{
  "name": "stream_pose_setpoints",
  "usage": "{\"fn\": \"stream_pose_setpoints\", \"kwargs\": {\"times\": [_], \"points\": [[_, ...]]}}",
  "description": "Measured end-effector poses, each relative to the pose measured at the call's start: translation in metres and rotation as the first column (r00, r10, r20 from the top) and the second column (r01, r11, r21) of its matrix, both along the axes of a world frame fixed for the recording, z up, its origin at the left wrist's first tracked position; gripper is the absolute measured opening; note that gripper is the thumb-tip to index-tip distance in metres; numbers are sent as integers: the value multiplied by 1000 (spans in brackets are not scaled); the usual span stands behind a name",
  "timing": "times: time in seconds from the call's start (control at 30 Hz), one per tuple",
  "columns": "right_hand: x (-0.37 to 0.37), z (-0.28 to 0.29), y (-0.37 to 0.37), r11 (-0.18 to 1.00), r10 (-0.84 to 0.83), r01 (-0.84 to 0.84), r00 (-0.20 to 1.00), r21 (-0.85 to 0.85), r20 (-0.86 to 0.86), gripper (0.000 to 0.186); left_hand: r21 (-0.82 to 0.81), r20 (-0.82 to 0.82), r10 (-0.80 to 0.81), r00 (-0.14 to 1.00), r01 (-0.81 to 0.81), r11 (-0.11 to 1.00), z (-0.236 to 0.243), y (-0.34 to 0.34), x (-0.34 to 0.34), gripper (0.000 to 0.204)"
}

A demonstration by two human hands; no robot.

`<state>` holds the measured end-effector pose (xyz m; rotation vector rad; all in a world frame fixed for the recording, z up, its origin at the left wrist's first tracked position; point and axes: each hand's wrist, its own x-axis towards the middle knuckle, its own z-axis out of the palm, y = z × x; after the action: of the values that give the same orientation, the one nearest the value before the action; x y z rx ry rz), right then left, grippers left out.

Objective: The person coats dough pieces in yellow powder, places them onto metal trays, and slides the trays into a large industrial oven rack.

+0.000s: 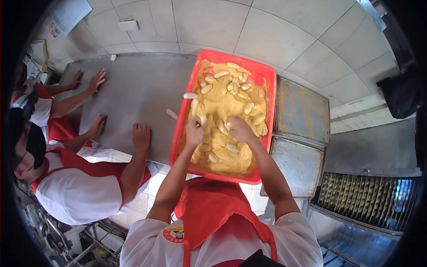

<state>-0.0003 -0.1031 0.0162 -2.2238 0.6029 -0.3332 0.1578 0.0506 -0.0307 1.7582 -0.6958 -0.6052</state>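
A red plastic tub (272, 102) holds a bed of yellow crumbs (213, 100) like breadcrumbs. Pale, finger-long dough pieces (248, 108) lie scattered over it, several dusted yellow. Inside the tub, my left hand (195, 132) is curled closed above the crumbs, a dough piece (203, 119) at its fingertips; whatever its palm holds is hidden. To the right, my right hand (241, 129) is closed on a dough piece (229, 122) whose pale end shows by the fingers. Between the hands lies another dough piece (221, 127) on the crumbs.
A steel table (133, 80) extends left, with one dough piece (172, 114) beside the tub. Two co-workers rest their hands (96, 81) on it. Stacked metal trays (302, 111) stand to the right, near a rack (364, 198) of filled trays. A tiled wall (209, 24) closes the far side.
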Motion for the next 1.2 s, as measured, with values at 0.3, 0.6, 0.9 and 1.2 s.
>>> {"fn": "stream_pose_setpoints", "kwargs": {"times": [0.3, 0.6, 0.9, 1.2], "points": [[-11, -8, -2, 967, -221, 170, 931, -192, -290, 42, 465, 306, -370, 877, 201, 862, -14, -54, -23, 39], [-80, -43, 140, 817, -248, 193, 968, -543, -30, 48, -124, -706, -71, 705, -24, 992, 5, -17, -21, 26], [-37, 7, 27, 698, -394, 536, 841, 475, -370, 32, -359, -813, -306, 496, -12, 933, 47, -15, -48, 16], [-390, -18, 56, 515, -552, 438, 827, 737, -105, 30, -164, -589, -574, 569, 611, 774, 59, -28, -329, 31]]}}
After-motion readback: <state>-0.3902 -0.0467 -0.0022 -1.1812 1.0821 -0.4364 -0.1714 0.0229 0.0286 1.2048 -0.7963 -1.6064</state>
